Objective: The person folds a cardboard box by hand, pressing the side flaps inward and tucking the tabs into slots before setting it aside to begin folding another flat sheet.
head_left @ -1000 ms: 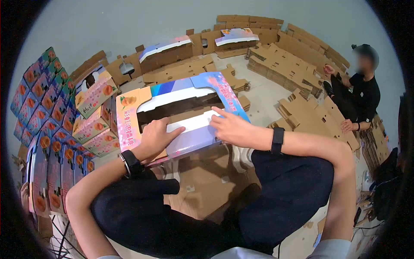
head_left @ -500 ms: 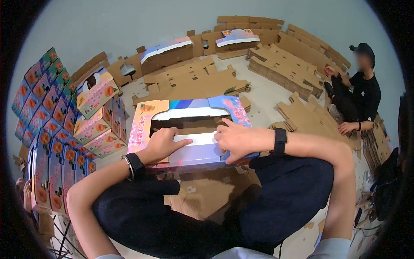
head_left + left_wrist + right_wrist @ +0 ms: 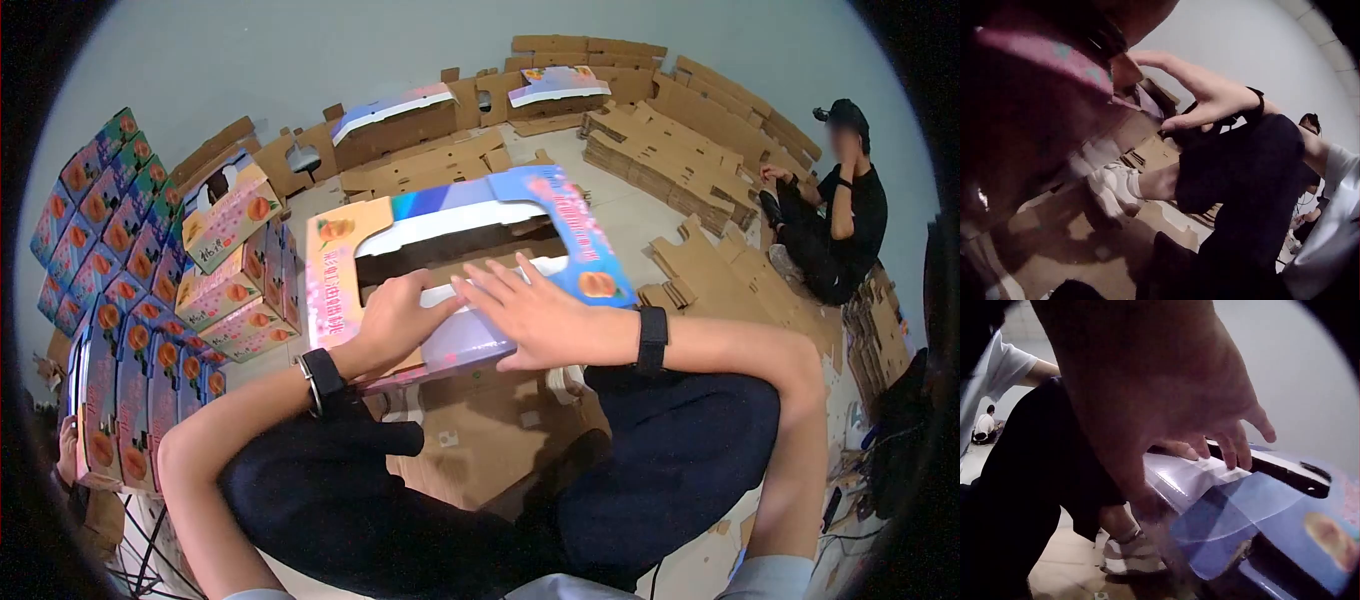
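Observation:
A printed peach carton (image 3: 590,235) with a large cut-out in its top sits over the lap in the head view, its far side tilted up. My left hand (image 3: 393,318) grips the near edge of the cut-out, thumb along the white folded flap and fingers hooked down into the opening, partly hidden. Spread over the near panel, my right hand (image 3: 535,315) presses with straight fingers, their tips on the white flap beside the left thumb. In the right wrist view a blue corner tab (image 3: 1219,515) stands out at the carton's near edge, below that hand.
Finished-looking peach cartons (image 3: 225,225) are stacked at the left. Flat brown cardboard piles (image 3: 670,165) lie along the wall, with more sheets (image 3: 740,280) at the right. Another person (image 3: 850,210) sits at the far right. A brown sheet (image 3: 480,450) lies between the legs.
The carton dips toward me, then tilts up again and shifts slightly right. My right hand goes from bent fingers at the flap to a flat spread, moving left toward my left hand.

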`<state>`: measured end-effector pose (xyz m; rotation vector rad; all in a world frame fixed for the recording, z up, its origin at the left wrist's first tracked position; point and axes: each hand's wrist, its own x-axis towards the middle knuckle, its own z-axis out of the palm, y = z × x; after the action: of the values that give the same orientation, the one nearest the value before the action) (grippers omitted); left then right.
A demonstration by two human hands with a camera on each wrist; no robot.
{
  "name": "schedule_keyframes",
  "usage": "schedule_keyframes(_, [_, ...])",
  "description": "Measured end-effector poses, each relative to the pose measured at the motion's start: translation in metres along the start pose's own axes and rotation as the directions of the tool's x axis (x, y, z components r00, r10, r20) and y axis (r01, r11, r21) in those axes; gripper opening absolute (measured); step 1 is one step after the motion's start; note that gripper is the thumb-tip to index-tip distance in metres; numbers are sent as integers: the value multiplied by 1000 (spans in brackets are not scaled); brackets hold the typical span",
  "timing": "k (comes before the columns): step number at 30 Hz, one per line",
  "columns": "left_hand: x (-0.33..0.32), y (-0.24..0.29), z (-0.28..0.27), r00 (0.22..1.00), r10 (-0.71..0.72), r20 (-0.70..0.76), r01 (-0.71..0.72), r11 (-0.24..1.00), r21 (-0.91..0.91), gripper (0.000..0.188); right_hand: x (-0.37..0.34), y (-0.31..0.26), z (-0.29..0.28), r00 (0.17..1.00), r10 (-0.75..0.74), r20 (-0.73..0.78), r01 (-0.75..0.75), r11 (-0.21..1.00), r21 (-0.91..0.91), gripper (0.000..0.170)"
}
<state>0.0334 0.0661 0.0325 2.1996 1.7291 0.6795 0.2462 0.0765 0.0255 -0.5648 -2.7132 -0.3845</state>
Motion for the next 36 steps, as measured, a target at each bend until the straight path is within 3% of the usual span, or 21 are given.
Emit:
schedule_keyframes(1, [0, -1, 6, 993, 110, -43, -114, 987, -116, 46, 1, -1, -3, 995, 39, 90, -30, 995, -95, 107])
schedule_keyframes(2, [0, 0, 7, 993, 111, -43, -116, 987, -115, 46, 3, -1, -5, 995, 40, 90, -31, 995, -96, 107])
schedule_keyframes(4, [3, 3, 7, 989, 134, 61, -126, 985, -119, 43, 2, 0, -7, 958, 80, 274, -113, 988, 107, 108])
schedule_keyframes(8, [4, -4, -3, 976, 128, 176, -108, 987, -120, 44, 1, 7, -8, 950, 60, 306, -112, 982, 154, 106])
schedule_keyframes(12, [-2, -13, -2, 975, 157, 158, -127, 975, -185, 39, -5, 15, -17, 944, 62, 325, -142, 964, 226, 100])
schedule_keyframes(14, [-3, -10, -3, 959, 129, 251, -112, 990, -82, 34, -6, 19, -21, 942, 45, 331, -143, 950, 278, 100])
schedule_keyframes(16, [1, -16, 5, 965, 133, 228, -113, 989, -98, 35, -9, 22, -23, 952, -19, 304, -71, 957, 281, 93])
schedule_keyframes(20, [9, -27, 18, 989, 21, 143, 5, 983, -182, 39, -6, 19, -12, 983, -89, 160, 75, 993, 91, 77])
schedule_keyframes(22, [12, -29, 18, 977, -162, 141, 185, 967, -173, 45, 0, 11, -5, 995, -84, 55, 70, 973, 221, 59])
schedule_keyframes(23, [15, -31, 17, 954, -237, 185, 262, 957, -126, 52, 2, 9, -5, 995, -67, 73, 40, 943, 330, 48])
schedule_keyframes(24, [15, -32, 18, 954, -235, 184, 261, 957, -128, 52, 3, 6, -2, 995, -67, 73, 39, 944, 328, 48])
schedule_keyframes(26, [16, -35, 21, 942, -308, 137, 320, 944, -77, 54, 5, 4, 7, 967, -4, 253, -161, 763, 627, 46])
schedule_keyframes(27, [15, -35, 22, 942, -308, 137, 320, 944, -78, 54, 9, 4, 9, 963, 23, 268, -201, 720, 664, 44])
schedule_keyframes(29, [14, -33, 24, 914, -376, 153, 391, 916, -88, 55, 14, 4, 10, 946, 55, 321, -272, 676, 685, 42])
schedule_keyframes(31, [15, -38, 30, 914, -365, 175, 384, 919, -87, 55, 23, 2, 12, 924, 86, 374, -342, 625, 702, 41])
schedule_keyframes(33, [15, -37, 33, 922, -326, 208, 348, 935, -74, 55, 27, -2, 22, 858, 188, 478, -502, 507, 701, 36])
schedule_keyframes(36, [12, -29, 36, 914, -334, 232, 351, 936, -35, 55, 25, -8, 48, 853, 268, 448, -521, 407, 750, 31])
